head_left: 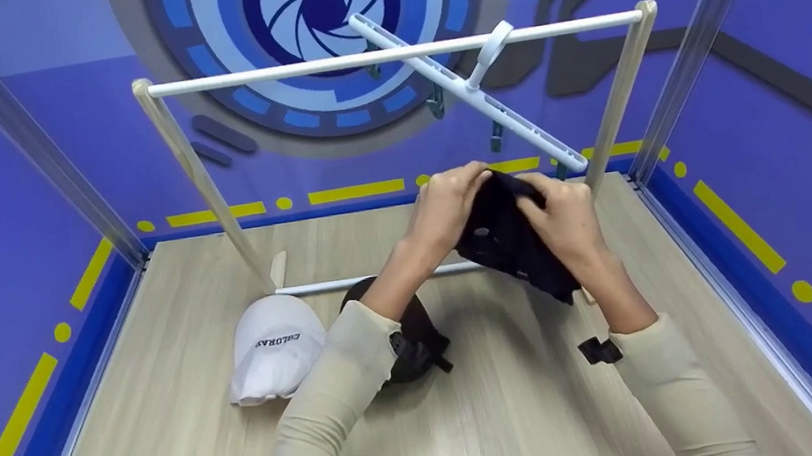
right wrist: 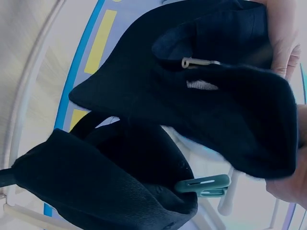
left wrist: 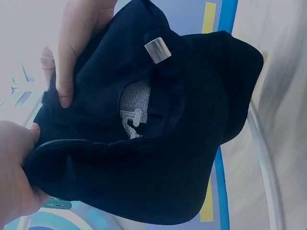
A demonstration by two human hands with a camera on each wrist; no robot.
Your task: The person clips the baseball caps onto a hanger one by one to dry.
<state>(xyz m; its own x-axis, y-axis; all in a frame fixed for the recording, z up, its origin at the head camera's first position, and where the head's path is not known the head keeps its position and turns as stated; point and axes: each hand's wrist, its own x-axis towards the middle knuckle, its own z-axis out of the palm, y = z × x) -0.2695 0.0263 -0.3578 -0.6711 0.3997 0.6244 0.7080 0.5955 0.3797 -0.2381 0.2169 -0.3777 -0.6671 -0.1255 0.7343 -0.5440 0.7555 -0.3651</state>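
Both hands hold a black cap (head_left: pixel 490 234) just below the hanger. My left hand (head_left: pixel 442 213) grips one edge, fingers curled over it, and my right hand (head_left: pixel 563 219) pinches the other side. In the left wrist view the cap's metal strap buckle (left wrist: pixel 158 50) and a pale mesh patch (left wrist: pixel 135 98) inside it show. A second dark cap (right wrist: pixel 96 177) hangs beside it, its edge in a green clip (right wrist: pixel 204 186); in the head view it is mostly hidden behind the held cap and my right hand. The white hanger (head_left: pixel 516 122) hooks over the rack's rod.
The rack's white top rod (head_left: pixel 247 77) spans two wooden posts. Green clips (head_left: pixel 436 100) hang along the slanting hanger. A white cap (head_left: pixel 279 347) and a dark brown cap (head_left: pixel 417 332), partly behind my left forearm, lie on the wood-grain table (head_left: pixel 510 428). Patterned walls enclose it.
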